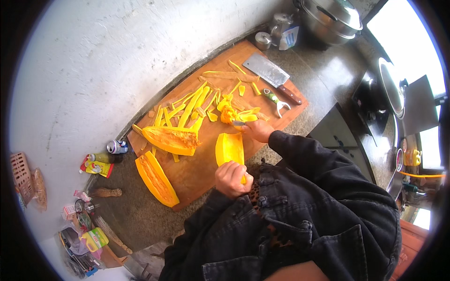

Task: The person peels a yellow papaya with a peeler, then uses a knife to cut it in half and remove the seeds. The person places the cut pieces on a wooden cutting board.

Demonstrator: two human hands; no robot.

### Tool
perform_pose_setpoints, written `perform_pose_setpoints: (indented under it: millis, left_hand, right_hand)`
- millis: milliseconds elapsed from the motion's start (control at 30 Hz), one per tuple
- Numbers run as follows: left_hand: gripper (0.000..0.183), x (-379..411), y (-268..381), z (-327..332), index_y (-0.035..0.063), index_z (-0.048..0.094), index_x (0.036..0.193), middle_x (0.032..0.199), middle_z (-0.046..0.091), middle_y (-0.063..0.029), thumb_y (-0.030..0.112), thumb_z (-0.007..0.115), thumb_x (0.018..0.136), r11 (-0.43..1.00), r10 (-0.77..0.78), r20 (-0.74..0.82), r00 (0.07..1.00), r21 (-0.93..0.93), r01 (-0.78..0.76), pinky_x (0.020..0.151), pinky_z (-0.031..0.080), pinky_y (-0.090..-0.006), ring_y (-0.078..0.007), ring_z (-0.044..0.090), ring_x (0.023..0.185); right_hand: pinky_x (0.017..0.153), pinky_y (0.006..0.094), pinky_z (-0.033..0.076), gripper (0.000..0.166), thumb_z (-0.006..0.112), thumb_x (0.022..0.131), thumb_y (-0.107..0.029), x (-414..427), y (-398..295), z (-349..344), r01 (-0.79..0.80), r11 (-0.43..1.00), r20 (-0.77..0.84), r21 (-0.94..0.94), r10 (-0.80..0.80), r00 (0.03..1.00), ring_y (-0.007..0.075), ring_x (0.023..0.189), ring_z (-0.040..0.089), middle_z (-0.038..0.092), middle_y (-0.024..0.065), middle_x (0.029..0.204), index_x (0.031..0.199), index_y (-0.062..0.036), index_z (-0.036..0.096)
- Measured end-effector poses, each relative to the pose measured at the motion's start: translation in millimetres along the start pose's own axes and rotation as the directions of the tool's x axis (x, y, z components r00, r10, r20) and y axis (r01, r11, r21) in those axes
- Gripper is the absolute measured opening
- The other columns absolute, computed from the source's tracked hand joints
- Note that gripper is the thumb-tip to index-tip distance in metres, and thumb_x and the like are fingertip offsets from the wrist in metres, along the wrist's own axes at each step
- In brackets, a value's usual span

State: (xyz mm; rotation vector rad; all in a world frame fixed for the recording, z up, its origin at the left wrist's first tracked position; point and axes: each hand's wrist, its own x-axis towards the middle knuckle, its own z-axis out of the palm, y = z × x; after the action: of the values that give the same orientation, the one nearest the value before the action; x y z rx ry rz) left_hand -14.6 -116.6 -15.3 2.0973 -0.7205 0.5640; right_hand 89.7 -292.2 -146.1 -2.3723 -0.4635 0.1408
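Observation:
My left hand (231, 180) grips the near end of a peeled pumpkin piece (225, 149), whose hollow side faces up and looks scraped smooth. Just beyond its far end, my right hand (259, 131) is closed around a metal utensil (239, 123), probably a spoon; most of it is hidden by the fingers. The tool's tip is beside a heap of stringy orange pumpkin pulp (228, 114) on the wooden cutting board (197, 172). To the left lie two more peeled pumpkin pieces, one (170, 139) among the peelings and another (157, 179) at the board's left edge, both with fibrous pulp inside.
Pumpkin peelings (191, 107) cover the board's far half. A cleaver (267, 69) and a green-handled peeler (276, 101) lie at its right. A wall (116, 52) runs behind. A can (117, 146) stands left; a large steel pot (328, 23) is at the back right.

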Motion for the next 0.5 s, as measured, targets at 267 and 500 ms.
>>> perform_pose_setpoints:
  millis: [267, 500]
  left_hand:
    - [0.010, 1, 1, 2, 0.0037, 0.047, 0.062, 0.054, 0.046, -0.0104, 0.006, 0.055, 0.056, 1.000, 0.008, 0.049, 0.999, 0.003, -0.008, 0.047, 0.044, -0.0339, -0.0282, 0.050, 0.047]
    - [0.010, 4, 1, 2, 0.0035, 0.049, 0.063, 0.055, 0.047, -0.0099, 0.006, 0.055, 0.056, 0.999, 0.046, 0.111, 0.993, 0.000, -0.046, 0.047, 0.044, -0.0339, -0.0278, 0.050, 0.048]
  right_hand:
    - [0.049, 0.0408, 0.047, 0.028, 0.052, 0.084, -0.038, -24, -19, -31, 0.279, 0.926, 0.285, -0.254, -0.204, 0.937, 0.0304, 0.054, 0.059, 0.057, 0.0117, 0.058, 0.088, -0.0109, 0.057]
    - [0.048, 0.0393, 0.046, 0.028, 0.053, 0.083, -0.039, -13, -14, -31, 0.396, 0.879, 0.381, -0.264, -0.282, 0.880, 0.0290, 0.053, 0.059, 0.057, 0.0097, 0.058, 0.083, -0.0105, 0.056]
